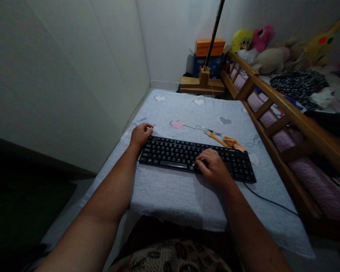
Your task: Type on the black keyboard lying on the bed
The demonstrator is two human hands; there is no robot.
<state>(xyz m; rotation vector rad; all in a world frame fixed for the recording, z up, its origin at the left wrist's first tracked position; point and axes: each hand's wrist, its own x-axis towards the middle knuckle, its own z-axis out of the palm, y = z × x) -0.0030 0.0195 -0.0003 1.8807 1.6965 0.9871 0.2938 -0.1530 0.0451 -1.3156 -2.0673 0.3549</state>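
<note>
A black keyboard (pixel 170 154) lies slightly angled on a cloth-covered table. My right hand (pixel 211 164) is over its right half, the fingers pinched on a thin white cotton swab (pixel 195 164) whose tip is at the keys right of the space bar. At the far left corner of the keyboard, my left hand (pixel 141 135) rests with fingers curled against the edge; its fingertips are partly hidden. Beyond the keyboard lie another cotton swab (pixel 189 126), tweezers (pixel 201 128), a yellow-handled brush (pixel 217 139) and a crumpled orange cloth (pixel 234 143).
The heart-patterned tablecloth (pixel 170 189) hangs over the near edge. A black cable (pixel 269 198) trails off to the right. A wooden bed rail (pixel 289 117) borders the right side, a pale panel (pixel 102 75) the left. Boxes (pixel 209 47) and a wooden stand (pixel 202 84) are behind.
</note>
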